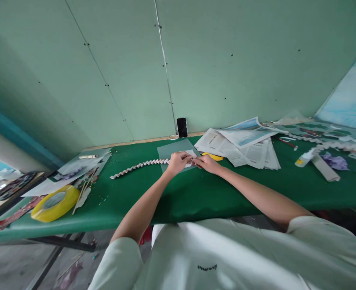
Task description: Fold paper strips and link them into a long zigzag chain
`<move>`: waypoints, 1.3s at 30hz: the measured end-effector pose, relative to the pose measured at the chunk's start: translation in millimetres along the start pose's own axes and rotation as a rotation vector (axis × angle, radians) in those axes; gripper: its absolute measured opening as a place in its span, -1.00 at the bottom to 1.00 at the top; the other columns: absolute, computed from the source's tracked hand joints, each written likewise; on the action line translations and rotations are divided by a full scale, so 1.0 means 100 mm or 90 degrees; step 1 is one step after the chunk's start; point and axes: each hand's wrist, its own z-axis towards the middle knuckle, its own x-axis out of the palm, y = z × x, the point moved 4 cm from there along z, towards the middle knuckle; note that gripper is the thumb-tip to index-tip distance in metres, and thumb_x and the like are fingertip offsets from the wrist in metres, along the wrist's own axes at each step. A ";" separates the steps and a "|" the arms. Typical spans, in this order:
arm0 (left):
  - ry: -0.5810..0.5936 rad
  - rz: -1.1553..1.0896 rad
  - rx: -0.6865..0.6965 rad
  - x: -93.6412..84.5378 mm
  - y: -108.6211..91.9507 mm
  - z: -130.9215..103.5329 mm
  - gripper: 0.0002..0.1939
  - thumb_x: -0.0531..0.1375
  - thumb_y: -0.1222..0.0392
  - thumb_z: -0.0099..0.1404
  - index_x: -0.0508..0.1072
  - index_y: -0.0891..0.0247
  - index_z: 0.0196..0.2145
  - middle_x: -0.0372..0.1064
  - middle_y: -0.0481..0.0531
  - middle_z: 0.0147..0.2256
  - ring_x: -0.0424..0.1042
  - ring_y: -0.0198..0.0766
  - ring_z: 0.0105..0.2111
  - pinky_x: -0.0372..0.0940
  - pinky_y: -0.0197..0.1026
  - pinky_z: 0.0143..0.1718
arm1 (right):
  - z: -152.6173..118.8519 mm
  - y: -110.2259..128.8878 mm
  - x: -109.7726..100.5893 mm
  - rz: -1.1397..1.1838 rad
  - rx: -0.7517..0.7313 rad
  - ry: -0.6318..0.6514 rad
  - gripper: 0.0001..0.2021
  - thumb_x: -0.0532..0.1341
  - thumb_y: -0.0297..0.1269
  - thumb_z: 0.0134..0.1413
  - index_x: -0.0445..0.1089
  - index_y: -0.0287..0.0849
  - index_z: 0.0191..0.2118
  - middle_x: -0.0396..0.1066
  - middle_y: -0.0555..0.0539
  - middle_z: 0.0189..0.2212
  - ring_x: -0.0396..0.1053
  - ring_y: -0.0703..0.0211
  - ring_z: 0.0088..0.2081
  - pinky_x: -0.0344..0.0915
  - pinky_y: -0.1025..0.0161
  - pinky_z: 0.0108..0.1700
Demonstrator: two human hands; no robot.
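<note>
A zigzag folded-paper chain (pixel 141 164) lies across the green table, and its right end runs in under my left hand (pixel 179 162). The fingers of that hand are closed around the chain's end. Close beside it, my right hand (pixel 207 162) has its fingertips pinched together, meeting those of my left hand. What the right fingers pinch is too small and too covered to make out. Beneath both hands are a pale sheet (pixel 190 153) and a translucent mat (pixel 171 149). A yellow object (pixel 214 156) shows partly behind my right hand.
Newspaper sheets (pixel 247 151) lie right of my hands. A phone (pixel 182 127) leans on the wall. At left are a big yellow tape roll (pixel 55 203) and thin sticks (pixel 84 191). Farther right sit a white bottle (pixel 305 157), purple crumpled material (pixel 334 161) and more paper chain (pixel 331 145).
</note>
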 end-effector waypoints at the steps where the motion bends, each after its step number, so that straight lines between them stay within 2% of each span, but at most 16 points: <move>1: 0.000 -0.003 0.000 0.01 0.00 0.00 -0.83 0.25 0.21 0.37 0.65 0.26 -0.33 0.61 0.04 -0.44 0.61 -0.20 -0.40 0.46 -0.25 -0.31 | 0.00 -0.01 0.00 -0.010 -0.003 -0.002 -0.35 0.07 0.31 0.37 0.60 -0.19 -0.32 0.37 -0.01 -0.61 0.38 0.15 -0.51 0.27 0.24 -0.32; 8: 0.015 0.006 0.010 0.00 -0.05 -0.01 -0.81 0.25 0.18 0.38 0.65 0.24 -0.33 0.60 0.04 -0.45 0.60 -0.21 -0.41 0.45 -0.26 -0.31 | 0.00 -0.01 0.02 -0.065 -0.022 -0.011 -0.38 0.05 0.26 0.41 0.54 -0.15 -0.39 0.36 -0.01 -0.62 0.34 0.14 -0.53 0.24 0.23 -0.35; 11: 0.029 -0.001 0.021 0.02 -0.08 -0.03 -0.79 0.27 0.12 0.39 0.65 0.24 -0.33 0.61 0.05 -0.44 0.60 -0.20 -0.40 0.46 -0.26 -0.30 | -0.01 0.03 0.01 -0.095 -0.052 -0.028 -0.45 0.05 0.20 0.44 0.49 -0.13 -0.36 0.38 -0.01 -0.57 0.31 0.13 -0.51 0.17 0.24 -0.37; 16: 0.020 -0.007 0.026 0.05 -0.10 -0.05 -0.80 0.28 0.12 0.39 0.64 0.25 -0.32 0.61 0.05 -0.43 0.60 -0.21 -0.41 0.46 -0.27 -0.31 | 0.01 0.04 -0.01 -0.122 -0.088 -0.063 -0.52 0.05 0.09 0.46 0.49 -0.11 -0.33 0.40 -0.02 -0.56 0.36 0.11 -0.49 0.20 0.23 -0.31; 22: 0.010 -0.021 0.002 0.02 0.01 0.00 -0.79 0.26 0.11 0.39 0.65 0.25 -0.29 0.62 0.05 -0.42 0.61 -0.21 -0.41 0.47 -0.26 -0.31 | 0.02 0.00 -0.03 -0.138 -0.036 -0.083 -0.48 0.08 0.18 0.42 0.48 -0.12 -0.38 0.34 0.00 -0.63 0.31 0.12 -0.55 0.15 0.24 -0.40; 26: -0.024 -0.033 -0.024 -0.02 0.10 0.03 -0.81 0.28 0.12 0.37 0.64 0.26 -0.30 0.60 0.04 -0.46 0.60 -0.20 -0.45 0.46 -0.25 -0.32 | 0.03 0.01 -0.04 -0.123 -0.037 -0.098 -0.41 0.06 0.23 0.41 0.47 -0.12 -0.44 0.37 -0.03 -0.65 0.38 0.07 -0.53 0.22 0.22 -0.35; 33: -0.015 -0.041 -0.014 -0.02 0.03 0.01 -0.79 0.26 0.12 0.38 0.64 0.27 -0.29 0.61 0.06 -0.44 0.61 -0.20 -0.43 0.45 -0.25 -0.32 | 0.03 0.01 -0.06 -0.117 -0.028 -0.111 -0.39 0.09 0.30 0.36 0.50 -0.14 -0.43 0.40 -0.06 -0.65 0.42 0.05 -0.52 0.25 0.21 -0.36; 39: -0.033 -0.039 -0.026 -0.02 0.10 0.03 -0.81 0.28 0.11 0.37 0.64 0.27 -0.29 0.60 0.06 -0.46 0.61 -0.19 -0.44 0.44 -0.25 -0.34 | 0.02 -0.01 -0.06 -0.093 0.004 -0.108 -0.37 0.08 0.30 0.37 0.50 -0.14 -0.44 0.37 -0.04 -0.66 0.41 0.07 -0.55 0.25 0.22 -0.38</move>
